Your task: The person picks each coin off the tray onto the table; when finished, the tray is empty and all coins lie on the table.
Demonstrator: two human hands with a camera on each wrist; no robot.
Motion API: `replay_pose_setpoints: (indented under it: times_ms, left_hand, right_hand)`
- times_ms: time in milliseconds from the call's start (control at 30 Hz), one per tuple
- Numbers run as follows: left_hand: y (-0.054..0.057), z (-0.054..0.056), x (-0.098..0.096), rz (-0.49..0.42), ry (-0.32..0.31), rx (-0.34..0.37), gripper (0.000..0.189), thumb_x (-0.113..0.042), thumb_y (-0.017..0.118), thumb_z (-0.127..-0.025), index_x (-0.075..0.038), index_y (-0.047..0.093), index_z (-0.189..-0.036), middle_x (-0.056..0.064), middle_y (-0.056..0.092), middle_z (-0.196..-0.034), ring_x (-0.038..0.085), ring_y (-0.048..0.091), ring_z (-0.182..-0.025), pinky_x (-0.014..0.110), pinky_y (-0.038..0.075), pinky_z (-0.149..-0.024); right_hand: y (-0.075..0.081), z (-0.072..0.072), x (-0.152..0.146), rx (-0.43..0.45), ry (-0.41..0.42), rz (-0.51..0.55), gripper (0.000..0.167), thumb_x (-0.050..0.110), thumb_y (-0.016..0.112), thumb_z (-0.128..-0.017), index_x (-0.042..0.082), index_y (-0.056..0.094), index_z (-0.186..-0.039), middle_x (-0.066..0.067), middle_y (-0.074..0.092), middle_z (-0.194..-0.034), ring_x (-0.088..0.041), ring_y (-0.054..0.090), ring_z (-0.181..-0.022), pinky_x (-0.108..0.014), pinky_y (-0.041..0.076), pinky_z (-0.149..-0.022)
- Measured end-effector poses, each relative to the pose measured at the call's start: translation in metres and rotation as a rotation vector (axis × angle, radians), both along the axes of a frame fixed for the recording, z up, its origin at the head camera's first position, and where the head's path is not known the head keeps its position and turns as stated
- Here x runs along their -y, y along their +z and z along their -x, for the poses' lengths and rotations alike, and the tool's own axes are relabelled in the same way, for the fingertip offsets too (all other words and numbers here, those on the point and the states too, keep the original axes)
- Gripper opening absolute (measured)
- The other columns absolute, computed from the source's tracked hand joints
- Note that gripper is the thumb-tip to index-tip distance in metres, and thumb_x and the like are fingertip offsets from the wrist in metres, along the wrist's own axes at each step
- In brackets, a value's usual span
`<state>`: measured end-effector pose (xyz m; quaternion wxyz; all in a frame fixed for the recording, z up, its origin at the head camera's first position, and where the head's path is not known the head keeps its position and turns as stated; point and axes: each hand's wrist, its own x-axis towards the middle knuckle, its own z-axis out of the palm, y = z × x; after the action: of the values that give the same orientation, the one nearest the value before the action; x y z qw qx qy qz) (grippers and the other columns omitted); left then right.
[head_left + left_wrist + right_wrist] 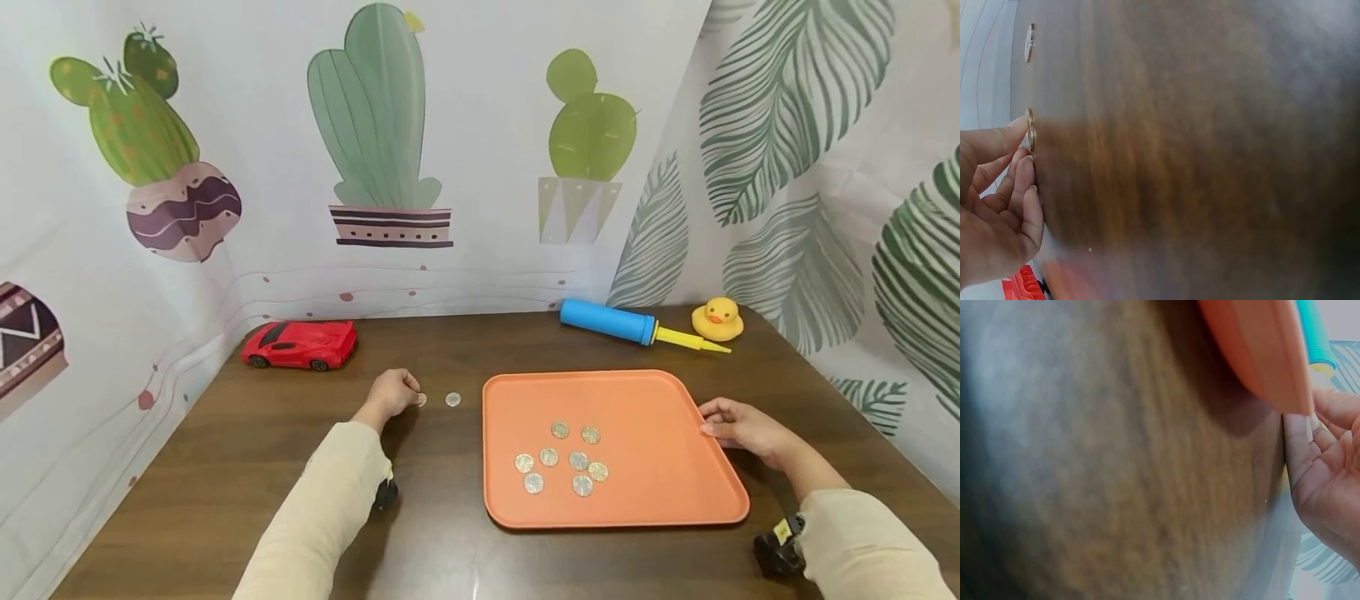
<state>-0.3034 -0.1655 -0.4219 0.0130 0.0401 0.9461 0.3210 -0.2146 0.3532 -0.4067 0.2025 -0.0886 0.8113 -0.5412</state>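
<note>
At the left of the orange tray (675, 450), my left hand (392, 393) pinches a coin (1030, 130) at the table surface, thumb and fingertips at its rim. One more coin (453, 399) lies flat on the wood, between that hand and the tray. My right hand (746, 429) grips the tray's right edge, its thumb at the rim and its other fingers partly hidden. Several gold and silver-coloured coins (578, 461) lie spread over the left half of the tray. In the right wrist view, the tray's corner (1272, 356) sits against the right hand's fingers.
A red toy car (302, 345) stands at the back left of the brown table (247, 467). Along the back right lie a blue and yellow hand pump (611, 322) and a yellow rubber duck (717, 319). Behind the table hangs a printed cloth (487, 150) with cacti and leaves.
</note>
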Motion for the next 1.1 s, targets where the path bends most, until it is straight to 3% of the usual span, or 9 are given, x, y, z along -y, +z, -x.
replay_pose_setpoints:
  times_ms: [67,100,233,433,567,733,900,1100]
  left_hand:
    - [0.002,-0.003,-0.004,-0.013,0.046,0.027,0.023,-0.019,0.075,-0.064,-0.007,0.056,-0.072,0.004,0.055,-0.070,0.019,0.050,-0.067,0.030,0.040,-0.061]
    - [0.011,-0.012,-0.010,-0.009,0.072,0.057,0.022,-0.014,0.074,-0.064,-0.004,0.056,-0.074,0.006,0.056,-0.071,0.021,0.051,-0.069,0.032,0.041,-0.063]
    - [0.017,-0.024,-0.016,-0.075,0.052,0.017,0.017,-0.008,0.069,-0.068,-0.001,0.055,-0.074,0.006,0.057,-0.070,0.020,0.051,-0.068,0.030,0.040,-0.061]
    - [0.023,-0.027,-0.024,-0.134,0.059,-0.031,0.012,-0.008,0.065,-0.071,-0.003,0.056,-0.077,0.004,0.058,-0.072,0.019,0.052,-0.072,0.030,0.040,-0.066]
    - [0.029,-0.027,-0.032,-0.217,0.025,-0.041,0.013,-0.007,0.065,-0.071,-0.001,0.056,-0.078,0.005,0.057,-0.072,0.019,0.052,-0.071,0.030,0.040,-0.066]
    - [0.039,-0.028,-0.044,-0.275,-0.005,0.003,0.013,-0.007,0.065,-0.073,-0.001,0.056,-0.081,0.005,0.056,-0.075,0.017,0.052,-0.071,0.027,0.041,-0.063]
    - [0.049,-0.033,-0.052,-0.351,0.007,0.074,0.014,-0.007,0.064,-0.075,-0.002,0.056,-0.085,0.005,0.054,-0.079,0.014,0.048,-0.067,0.023,0.036,-0.052]
    - [0.056,-0.038,-0.063,-0.383,-0.056,0.069,0.014,-0.007,0.063,-0.076,-0.001,0.056,-0.086,0.006,0.054,-0.080,0.017,0.050,-0.073,0.027,0.040,-0.064]
  right_hand:
    - [-0.001,-0.002,-0.001,0.001,0.004,-0.002,0.041,0.010,0.049,-0.087,-0.019,0.031,-0.111,-0.006,0.052,-0.089,-0.013,0.056,-0.078,-0.030,0.046,-0.071]
    - [-0.002,-0.003,-0.001,0.001,0.006,-0.003,0.041,0.010,0.049,-0.087,-0.019,0.031,-0.110,-0.006,0.052,-0.089,-0.013,0.056,-0.078,-0.030,0.046,-0.071]
    - [-0.003,-0.007,-0.005,-0.011,0.006,-0.021,0.041,0.010,0.050,-0.087,-0.019,0.031,-0.109,-0.006,0.053,-0.089,-0.013,0.056,-0.078,-0.029,0.046,-0.071]
    - [-0.006,-0.009,-0.007,0.004,-0.010,-0.049,0.043,0.013,0.051,-0.086,-0.018,0.033,-0.110,-0.006,0.052,-0.089,-0.013,0.055,-0.079,-0.030,0.046,-0.072]
    - [-0.006,-0.010,-0.008,0.005,-0.024,-0.053,0.043,0.012,0.052,-0.086,-0.018,0.033,-0.110,-0.006,0.052,-0.089,-0.013,0.055,-0.079,-0.030,0.046,-0.071]
    - [-0.005,-0.011,-0.005,-0.006,-0.011,-0.025,0.041,0.010,0.050,-0.087,-0.019,0.032,-0.110,-0.007,0.052,-0.089,-0.013,0.055,-0.079,-0.030,0.046,-0.071]
    - [-0.003,-0.008,-0.001,-0.016,-0.006,-0.004,0.041,0.010,0.049,-0.087,-0.019,0.031,-0.110,-0.007,0.052,-0.089,-0.013,0.055,-0.080,-0.029,0.046,-0.072]
    - [0.000,-0.004,0.001,-0.016,-0.010,0.005,0.041,0.009,0.049,-0.087,-0.019,0.030,-0.111,-0.007,0.052,-0.089,-0.013,0.056,-0.079,-0.030,0.046,-0.071]
